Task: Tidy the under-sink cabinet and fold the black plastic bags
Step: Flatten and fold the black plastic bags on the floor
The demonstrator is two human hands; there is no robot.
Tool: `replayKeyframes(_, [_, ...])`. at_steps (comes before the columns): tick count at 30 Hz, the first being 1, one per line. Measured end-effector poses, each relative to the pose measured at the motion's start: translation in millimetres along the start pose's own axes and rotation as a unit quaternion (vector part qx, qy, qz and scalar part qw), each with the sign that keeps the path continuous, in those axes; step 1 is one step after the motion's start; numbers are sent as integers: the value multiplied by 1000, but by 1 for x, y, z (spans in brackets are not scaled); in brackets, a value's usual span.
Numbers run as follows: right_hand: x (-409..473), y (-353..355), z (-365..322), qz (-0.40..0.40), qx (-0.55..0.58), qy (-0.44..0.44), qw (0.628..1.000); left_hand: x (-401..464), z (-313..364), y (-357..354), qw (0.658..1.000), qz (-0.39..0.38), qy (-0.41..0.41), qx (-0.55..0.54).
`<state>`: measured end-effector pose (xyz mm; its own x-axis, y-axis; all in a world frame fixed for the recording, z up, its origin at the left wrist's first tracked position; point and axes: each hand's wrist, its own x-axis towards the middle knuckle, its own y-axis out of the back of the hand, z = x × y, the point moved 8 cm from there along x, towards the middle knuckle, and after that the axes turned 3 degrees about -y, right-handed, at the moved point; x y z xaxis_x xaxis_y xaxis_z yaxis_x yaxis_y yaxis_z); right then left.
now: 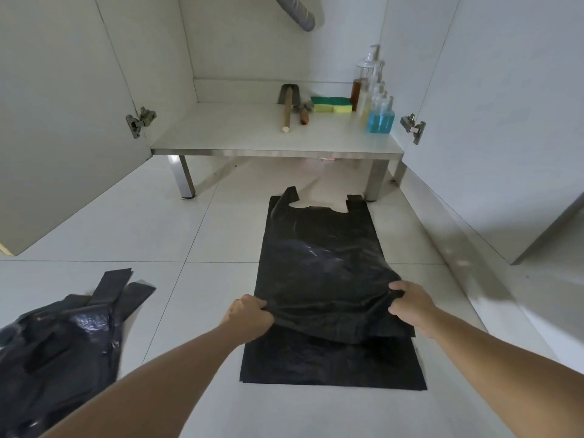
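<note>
So a black plastic bag [319, 248] was laid out flat on the tiled floor [196, 222], stretching away from both hands with its handles pointed at the cabinet, presumably so the whole length could be smoothed before folding. The left hand [249, 317] was pinching the bag's left edge, fingers curled round a bunched ridge of plastic, and the right hand [410, 303] was doing the same on the right edge, directly across from it. The ridge was lifted a bit off the floor between the two hands, and a flat stretch of black plastic was left lying nearer than the hands; whether that was the same bag's bottom or another sheet underneath couldn't really be told. Looked like a fold being started, judged only from the grip. Off to the far left of the left hand, a crumpled heap of bags [60, 336] was dumped on the floor, likely waiting its turn. Well beyond the hands, the cabinet floor [240, 131] was already holding stuff grouped to the right: a small shovel [288, 104], sponges [331, 104], and a row of pump bottles [377, 105] lined up against the right wall, so that part was probably mostly sorted.
</note>
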<state>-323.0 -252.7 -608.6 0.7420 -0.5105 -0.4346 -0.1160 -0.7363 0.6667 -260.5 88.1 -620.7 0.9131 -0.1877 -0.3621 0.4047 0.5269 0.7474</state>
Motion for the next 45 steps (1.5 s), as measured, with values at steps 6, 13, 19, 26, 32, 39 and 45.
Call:
replayKeyframes(6, [5, -5, 24, 24, -73, 11, 997, -3, -23, -8, 995, 23, 81, -61])
replayKeyframes(13, [5, -5, 46, 38, -99, -23, 994, -9, -43, -13, 967, 69, 146, -196])
replayKeyframes(19, [6, -8, 58, 29, -133, -33, 990, -17, -56, -16, 973, 62, 165, -148])
replayKeyframes(26, [-1, -12, 65, 14, -157, -29, 987, -25, -61, -19, 985, 36, 156, -59])
replayKeyframes(32, [-4, -17, 65, 9, -155, -19, 988, -26, -57, -18, 990, 30, 136, 7])
replayKeyframes(39, [-2, -20, 67, -5, -177, -14, 984, -23, -60, -24, 989, 9, 132, 69])
replayKeyframes(45, [-7, -22, 65, -18, -205, -22, 978, -23, -59, -24, 987, 7, 136, 85])
